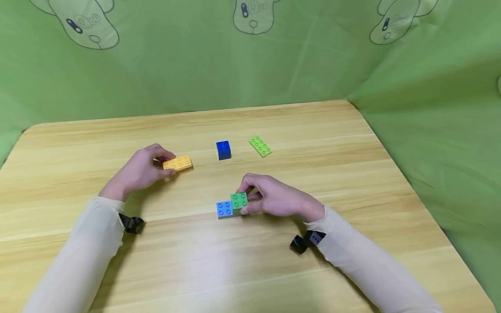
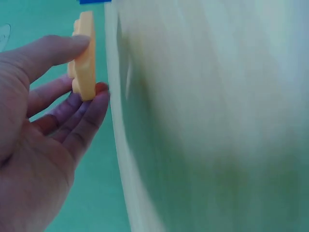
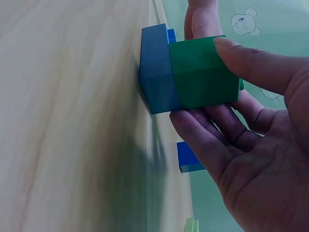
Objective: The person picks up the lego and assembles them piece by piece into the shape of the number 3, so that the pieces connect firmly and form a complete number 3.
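Note:
My left hand (image 1: 142, 171) pinches a flat yellow brick (image 1: 178, 163) between thumb and fingers; the left wrist view shows the yellow brick (image 2: 85, 55) lifted just clear of the wood. My right hand (image 1: 270, 198) grips a green square brick (image 1: 239, 201) seated on the right half of a light blue brick (image 1: 225, 209) that rests on the table. Seen from the right wrist, the thumb lies across the green brick (image 3: 203, 72) and the fingers curl behind it, with the blue base (image 3: 157, 70) against the tabletop.
A dark blue cube brick (image 1: 223, 150) and a flat lime green brick (image 1: 260, 146) lie further back on the wooden table (image 1: 274, 269). Green cloth walls stand behind and to the right of the table.

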A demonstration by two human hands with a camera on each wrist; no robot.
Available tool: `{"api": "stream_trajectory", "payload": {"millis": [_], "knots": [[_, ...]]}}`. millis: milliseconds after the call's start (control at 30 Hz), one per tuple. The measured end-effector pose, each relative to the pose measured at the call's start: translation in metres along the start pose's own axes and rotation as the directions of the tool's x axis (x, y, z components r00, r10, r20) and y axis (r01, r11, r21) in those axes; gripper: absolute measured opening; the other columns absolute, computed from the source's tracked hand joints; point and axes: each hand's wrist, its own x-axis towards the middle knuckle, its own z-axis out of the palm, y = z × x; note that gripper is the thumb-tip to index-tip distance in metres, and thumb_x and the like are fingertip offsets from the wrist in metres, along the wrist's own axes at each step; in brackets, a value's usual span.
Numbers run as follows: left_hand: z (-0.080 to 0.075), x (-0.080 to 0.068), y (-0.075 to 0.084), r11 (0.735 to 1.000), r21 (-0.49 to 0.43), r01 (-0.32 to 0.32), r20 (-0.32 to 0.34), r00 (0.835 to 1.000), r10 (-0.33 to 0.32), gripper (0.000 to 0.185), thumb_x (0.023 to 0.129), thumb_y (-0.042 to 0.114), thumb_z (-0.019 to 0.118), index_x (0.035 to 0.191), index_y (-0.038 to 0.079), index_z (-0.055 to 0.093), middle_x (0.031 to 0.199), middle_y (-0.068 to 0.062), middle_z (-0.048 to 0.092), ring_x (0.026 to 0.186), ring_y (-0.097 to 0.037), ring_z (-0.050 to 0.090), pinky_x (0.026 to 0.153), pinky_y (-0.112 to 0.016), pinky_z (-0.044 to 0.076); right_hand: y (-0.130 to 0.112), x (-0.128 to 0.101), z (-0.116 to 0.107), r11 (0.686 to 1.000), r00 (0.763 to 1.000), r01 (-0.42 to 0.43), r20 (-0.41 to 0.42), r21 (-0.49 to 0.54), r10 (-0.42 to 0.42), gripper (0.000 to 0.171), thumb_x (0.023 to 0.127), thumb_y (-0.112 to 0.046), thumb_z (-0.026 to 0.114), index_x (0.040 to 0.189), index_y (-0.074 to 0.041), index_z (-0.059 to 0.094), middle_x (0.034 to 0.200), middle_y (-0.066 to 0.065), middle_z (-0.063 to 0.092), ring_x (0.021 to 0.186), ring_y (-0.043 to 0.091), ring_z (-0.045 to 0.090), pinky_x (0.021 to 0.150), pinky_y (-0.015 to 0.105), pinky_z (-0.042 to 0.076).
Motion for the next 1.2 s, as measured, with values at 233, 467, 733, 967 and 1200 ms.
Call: {"api": "stream_trajectory", "payload": {"millis": [233,467,733,967,1200], "knots": [[0.003,-0.009,0.01,1.0,-0.006,-0.02,-0.009,1.0,0.02,0.035,0.085,0.008,0.077,0.117,-0.002,0.066,0.106,-0.01,0.058,0.093,-0.026,0.055,0.083,-0.04,0.049,0.0,0.0,0.0,1.0,1.0,-0.01,-0.004,-0.005,0.01,0.028,0.085,-0.011,0.079,0.104,-0.008,0.059,0.107,0.003,0.06,0.103,0.017,0.06,0.09,0.026,0.051],[0.005,-0.016,0.021,1.0,-0.017,0.004,0.002,1.0,-0.004,0.035,0.086,0.01,0.076,0.118,0.001,0.066,0.11,-0.01,0.063,0.1,-0.028,0.058,0.088,-0.045,0.05,0.0,0.0,0.0,1.0,1.0,-0.012,-0.002,0.008,0.012,0.028,0.085,-0.01,0.079,0.104,-0.008,0.059,0.107,0.004,0.059,0.104,0.017,0.06,0.091,0.026,0.051],[0.009,-0.021,0.03,1.0,-0.025,-0.017,-0.01,1.0,0.017,0.033,0.087,0.011,0.076,0.117,0.002,0.067,0.109,-0.008,0.063,0.1,-0.027,0.058,0.089,-0.046,0.051,0.0,-0.001,0.0,0.999,1.0,-0.01,-0.013,0.031,0.011,0.029,0.084,-0.008,0.079,0.105,-0.007,0.059,0.107,0.005,0.06,0.104,0.018,0.06,0.091,0.025,0.051],[0.013,-0.023,0.035,1.0,-0.017,-0.019,-0.03,0.999,0.018,0.033,0.087,0.014,0.076,0.116,0.002,0.067,0.108,-0.007,0.063,0.1,-0.028,0.06,0.089,-0.046,0.052,0.002,-0.001,0.002,0.996,0.999,-0.036,-0.022,0.08,0.037,0.031,0.083,-0.008,0.079,0.106,-0.006,0.059,0.109,0.007,0.059,0.104,0.019,0.061,0.09,0.025,0.051],[0.015,-0.024,0.035,0.996,-0.059,-0.068,-0.056,0.996,0.065,0.032,0.086,0.011,0.076,0.116,0.004,0.067,0.11,-0.005,0.063,0.1,-0.026,0.06,0.089,-0.045,0.052,0.002,-0.002,0.003,0.993,0.999,-0.039,-0.029,0.109,0.042,0.032,0.083,-0.007,0.079,0.107,-0.005,0.059,0.11,0.008,0.059,0.105,0.02,0.062,0.09,0.025,0.051]]}}
